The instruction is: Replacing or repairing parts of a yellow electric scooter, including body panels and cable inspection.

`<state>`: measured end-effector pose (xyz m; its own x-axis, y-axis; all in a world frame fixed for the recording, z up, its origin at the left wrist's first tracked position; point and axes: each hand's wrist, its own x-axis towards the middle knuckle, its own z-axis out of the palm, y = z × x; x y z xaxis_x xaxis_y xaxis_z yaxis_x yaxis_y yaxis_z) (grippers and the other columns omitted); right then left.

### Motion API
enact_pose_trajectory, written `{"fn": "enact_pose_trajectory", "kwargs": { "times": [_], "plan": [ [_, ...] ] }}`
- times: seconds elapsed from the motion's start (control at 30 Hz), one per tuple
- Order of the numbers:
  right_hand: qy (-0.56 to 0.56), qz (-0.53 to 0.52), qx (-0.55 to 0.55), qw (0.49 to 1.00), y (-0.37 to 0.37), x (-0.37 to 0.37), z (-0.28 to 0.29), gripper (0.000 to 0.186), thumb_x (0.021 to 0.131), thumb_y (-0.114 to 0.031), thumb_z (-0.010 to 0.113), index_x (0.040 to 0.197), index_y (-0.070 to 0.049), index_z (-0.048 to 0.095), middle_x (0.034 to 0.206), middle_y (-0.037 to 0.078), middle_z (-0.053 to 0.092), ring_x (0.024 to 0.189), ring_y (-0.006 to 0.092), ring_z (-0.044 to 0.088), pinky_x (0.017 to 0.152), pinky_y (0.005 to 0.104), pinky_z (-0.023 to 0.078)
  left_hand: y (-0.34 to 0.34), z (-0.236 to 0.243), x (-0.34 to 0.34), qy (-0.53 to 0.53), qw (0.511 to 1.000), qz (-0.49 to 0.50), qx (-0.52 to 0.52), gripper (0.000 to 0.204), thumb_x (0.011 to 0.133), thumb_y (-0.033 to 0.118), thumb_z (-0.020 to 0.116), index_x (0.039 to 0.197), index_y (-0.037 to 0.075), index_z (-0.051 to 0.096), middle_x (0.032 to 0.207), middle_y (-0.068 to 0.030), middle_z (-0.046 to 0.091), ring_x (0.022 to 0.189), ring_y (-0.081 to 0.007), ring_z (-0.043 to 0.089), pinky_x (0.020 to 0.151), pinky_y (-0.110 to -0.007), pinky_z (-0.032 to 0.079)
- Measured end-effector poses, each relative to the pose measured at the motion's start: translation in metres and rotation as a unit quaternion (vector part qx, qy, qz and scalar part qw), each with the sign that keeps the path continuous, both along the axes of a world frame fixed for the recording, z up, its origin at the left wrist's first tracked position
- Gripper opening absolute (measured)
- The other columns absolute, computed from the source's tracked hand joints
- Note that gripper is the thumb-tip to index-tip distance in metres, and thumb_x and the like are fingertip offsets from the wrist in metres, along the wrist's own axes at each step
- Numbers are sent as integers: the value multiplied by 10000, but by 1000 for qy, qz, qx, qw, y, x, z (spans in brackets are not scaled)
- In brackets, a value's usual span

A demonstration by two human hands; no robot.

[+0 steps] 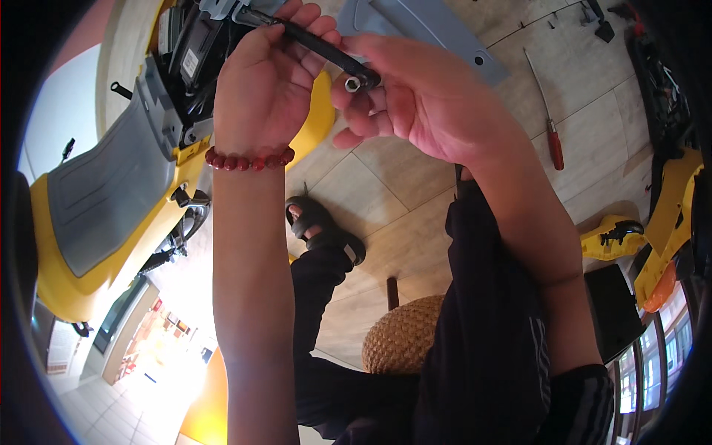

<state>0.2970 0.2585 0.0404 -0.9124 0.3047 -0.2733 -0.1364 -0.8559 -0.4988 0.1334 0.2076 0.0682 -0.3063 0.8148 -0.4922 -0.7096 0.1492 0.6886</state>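
A dark L-shaped socket wrench (pixel 324 49) slants across the top middle, held between my two hands. My left hand (pixel 267 81), palm up below a red bead bracelet (pixel 248 162), has its fingers curled at the shaft near its far left end. My right hand (pixel 426 96) closes around the bent end, where a shiny hollow socket (pixel 353 84) points toward me. That far left end reaches beside grey and black parts of a yellow scooter (pixel 53 245); whether it touches them I cannot tell.
A grey panel (pixel 426 30) lies on the tiled floor beyond my hands. To the right are a red-handled screwdriver (pixel 555 147) and yellow body panels (pixel 612 237). A woven stool (pixel 400 334) is beneath me, near my sandalled foot (pixel 324 230).
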Motion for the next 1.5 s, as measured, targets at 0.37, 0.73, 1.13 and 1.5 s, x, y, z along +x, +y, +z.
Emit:
{"fn": "enact_pose_trajectory", "kwargs": {
  "times": [0.37, 0.73, 1.13, 1.5],
  "plan": [
    [-212, -83, 630, 742, -35, -6, -11, 354, 847, -212, 638, 1090, 18, 523, 830, 154, 623, 750, 183, 667, 675, 303, 524, -3, -11, 8, 153, 984, 56, -77, 148, 917, 175, 564, 979, 43, 592, 780, -42, 615, 647, -167, 591, 570, -265, 486],
    [-53, -11, -66, 996, -18, 4, -8, 292, 889, -231, 602, 1037, 14, 544, 847, 139, 650, 752, 195, 662, 674, 295, 536, -6, -4, 11, 44, 992, 102, -51, 240, 959, 159, 477, 1091, -31, 542, 1019, -132, 624, 891, -214, 639, 776, -298, 552],
    [-72, -31, -61, 995, -22, -1, -1, 403, 942, -303, 514, 1209, -1, 505, 807, 68, 647, 653, 132, 602, 694, 307, 540, -21, -11, 5, 87, 992, 73, -45, 139, 926, 147, 546, 971, 22, 586, 857, -69, 639, 793, -171, 628, 693, -268, 508],
    [-232, -40, 565, 791, -29, 2, 6, 304, 858, -292, 622, 981, -14, 616, 684, 73, 589, 558, 174, 560, 549, 320, 460, -12, -4, 1, 70, 997, -10, -17, 127, 917, 193, 575, 920, 73, 616, 809, -10, 612, 672, -144, 577, 633, -253, 477]
  ]
}}
